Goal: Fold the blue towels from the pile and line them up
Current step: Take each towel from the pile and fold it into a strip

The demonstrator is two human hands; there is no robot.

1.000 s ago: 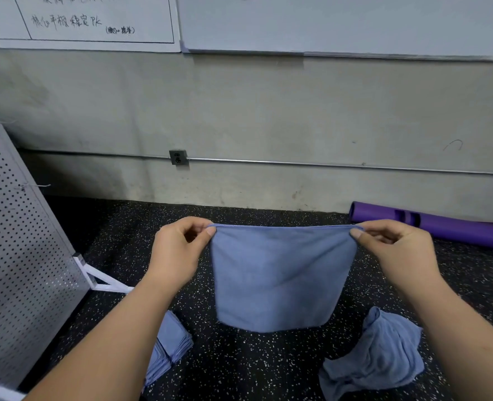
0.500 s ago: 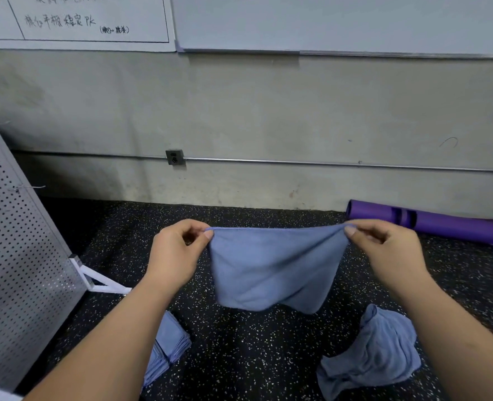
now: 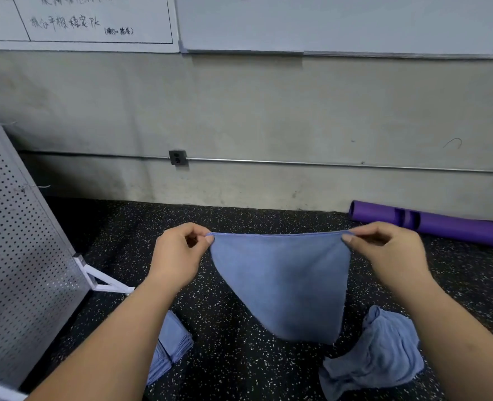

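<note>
A blue towel (image 3: 285,282) hangs in the air above the speckled floor, stretched taut along its top edge. My left hand (image 3: 178,256) pinches its left top corner and my right hand (image 3: 384,253) pinches the right one. The cloth's lower part swings to the right into a triangular shape. A crumpled pile of blue towels (image 3: 378,357) lies on the floor at the lower right. A stack of folded blue towels (image 3: 172,342) sits at the lower left, partly hidden by my left forearm.
A perforated metal panel (image 3: 16,256) on a white foot stands at the left. A purple roller (image 3: 430,224) lies along the concrete wall at the right. Black speckled rubber floor (image 3: 239,357) lies between the pile and the stack.
The hanging towel sagged and bunched half a second ago. Now its top edge is pulled straight again and its lower part has swung to the right.
</note>
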